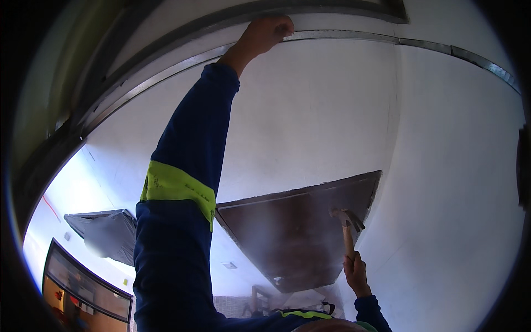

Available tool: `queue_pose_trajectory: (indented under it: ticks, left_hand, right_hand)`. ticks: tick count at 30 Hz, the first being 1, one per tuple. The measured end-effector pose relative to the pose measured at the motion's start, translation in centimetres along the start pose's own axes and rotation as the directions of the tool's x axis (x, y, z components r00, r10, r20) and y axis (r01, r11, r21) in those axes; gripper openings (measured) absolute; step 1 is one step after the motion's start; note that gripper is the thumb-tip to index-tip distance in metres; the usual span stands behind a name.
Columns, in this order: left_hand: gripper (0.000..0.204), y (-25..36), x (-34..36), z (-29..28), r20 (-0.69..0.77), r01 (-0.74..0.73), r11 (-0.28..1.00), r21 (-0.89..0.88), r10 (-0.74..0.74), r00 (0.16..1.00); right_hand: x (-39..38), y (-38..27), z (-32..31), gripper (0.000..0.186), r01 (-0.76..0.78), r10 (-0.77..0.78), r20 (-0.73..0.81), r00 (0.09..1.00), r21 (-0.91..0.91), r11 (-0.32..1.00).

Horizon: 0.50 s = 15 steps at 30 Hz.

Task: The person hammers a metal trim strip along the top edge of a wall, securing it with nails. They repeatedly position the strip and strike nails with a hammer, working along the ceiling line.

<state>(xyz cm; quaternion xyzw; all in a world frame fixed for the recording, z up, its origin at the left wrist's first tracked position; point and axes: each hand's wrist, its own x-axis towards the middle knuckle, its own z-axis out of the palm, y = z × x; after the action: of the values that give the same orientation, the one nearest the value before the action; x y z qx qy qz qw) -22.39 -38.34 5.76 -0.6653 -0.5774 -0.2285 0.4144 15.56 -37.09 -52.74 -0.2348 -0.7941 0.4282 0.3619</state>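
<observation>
A claw hammer (347, 224) is held upright at the lower right of the view, its wooden handle gripped near the bottom by the right hand (357, 274), whose fingers are closed around it. The metal head is seen at the top of the handle, in front of a dark brown door (293, 238) that is set in the white wall (453, 193). The door is bounded on its right by the pale wall edge, and its upper edge is seen slanting across the middle of the picture.

The left hand (265, 34) is raised high at the top of the view and is clenched on a grey metal track (354, 35) that is curved across the top of the wall, next to the white ceiling surface (166, 22). The left arm is covered by a dark blue sleeve (182, 182) with a bright yellow-green band (177, 185) across it.

At the lower left, a grey dark-framed panel (105, 232) is seen against the wall, and beneath it a dark-framed opening with orange-brown surfaces (77, 299) is visible.
</observation>
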Motion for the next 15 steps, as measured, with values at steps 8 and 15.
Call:
queue_pose_trajectory:
  ticks: [8, 15]
  left_hand:
    - [0.007, -1.5, 1.3, 2.0, -0.132, -0.148, 0.987, 0.067, 0.156, 0.979]
    - [0.007, -2.0, 1.0, 3.2, -0.222, -0.126, 0.983, 0.131, 0.153, 0.963]
  right_hand:
    - [4.0, -1.2, -0.2, 0.026, 0.098, -0.100, -0.069, 0.993, -0.032, 0.995]
    - [11.3, -6.2, 0.7, 0.023, 0.113, -0.108, -0.055, 0.993, 0.104, 0.988]
